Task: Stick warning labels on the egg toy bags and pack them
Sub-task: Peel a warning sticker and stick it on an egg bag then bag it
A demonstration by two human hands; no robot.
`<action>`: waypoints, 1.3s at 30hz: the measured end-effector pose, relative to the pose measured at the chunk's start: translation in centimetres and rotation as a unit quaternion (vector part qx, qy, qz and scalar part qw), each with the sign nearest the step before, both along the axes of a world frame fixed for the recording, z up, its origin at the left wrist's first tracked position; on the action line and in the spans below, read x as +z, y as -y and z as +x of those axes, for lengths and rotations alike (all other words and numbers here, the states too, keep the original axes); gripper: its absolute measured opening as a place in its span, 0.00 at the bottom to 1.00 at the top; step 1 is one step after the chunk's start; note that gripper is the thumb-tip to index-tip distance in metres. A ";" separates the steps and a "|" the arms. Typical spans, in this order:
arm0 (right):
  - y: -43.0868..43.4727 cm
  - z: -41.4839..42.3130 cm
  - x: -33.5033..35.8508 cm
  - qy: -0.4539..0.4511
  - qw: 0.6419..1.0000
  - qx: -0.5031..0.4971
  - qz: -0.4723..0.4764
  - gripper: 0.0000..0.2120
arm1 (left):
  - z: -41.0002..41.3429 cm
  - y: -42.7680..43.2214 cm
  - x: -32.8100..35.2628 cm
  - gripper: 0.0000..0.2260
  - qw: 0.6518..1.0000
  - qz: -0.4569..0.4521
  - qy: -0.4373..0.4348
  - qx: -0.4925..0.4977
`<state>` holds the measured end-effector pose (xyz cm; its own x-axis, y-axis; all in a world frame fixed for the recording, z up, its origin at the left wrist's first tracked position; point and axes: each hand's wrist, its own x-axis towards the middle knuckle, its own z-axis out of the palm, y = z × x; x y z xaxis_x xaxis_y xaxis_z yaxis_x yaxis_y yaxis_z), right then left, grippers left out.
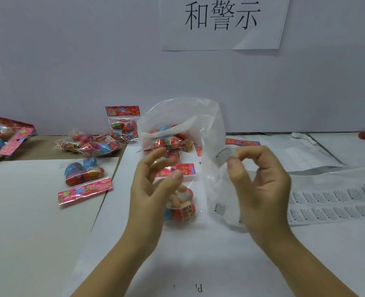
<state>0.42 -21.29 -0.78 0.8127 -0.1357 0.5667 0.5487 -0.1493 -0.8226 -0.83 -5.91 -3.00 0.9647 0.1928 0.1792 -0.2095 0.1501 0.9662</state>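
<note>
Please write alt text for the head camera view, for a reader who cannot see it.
A right hand pinches a small warning label beside the left hand, which is at an egg toy bag. Behind stands a clear plastic bag holding more egg bags.

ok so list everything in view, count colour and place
paper sign: one, white with black characters, on wall
big clear bag: one, transparent, standing centre, egg toy bags inside
front egg toy bag: one, red and blue eggs, pink header, by left hand
other egg toy bags: at least five, same colours, left and back
label sheet: one, white rows, right
warning label: one, white, in right hand
left hand: at front egg toy bag, grip unclear
right hand: pinches warning label
</note>
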 end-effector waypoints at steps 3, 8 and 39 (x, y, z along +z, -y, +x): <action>0.5 0.2 0.4 0.017 0.994 0.048 0.095 0.03 | 1.4 -2.0 -1.1 0.34 0.950 0.309 -0.036 0.001; 0.3 0.0 -0.1 -0.011 0.984 0.134 0.119 0.03 | 2.5 -3.3 -2.6 0.43 0.867 0.476 -0.146 -0.017; -0.3 0.6 -1.2 -0.114 0.972 0.196 0.062 0.28 | 0.1 -1.5 2.1 0.28 0.906 -0.374 -0.194 -0.039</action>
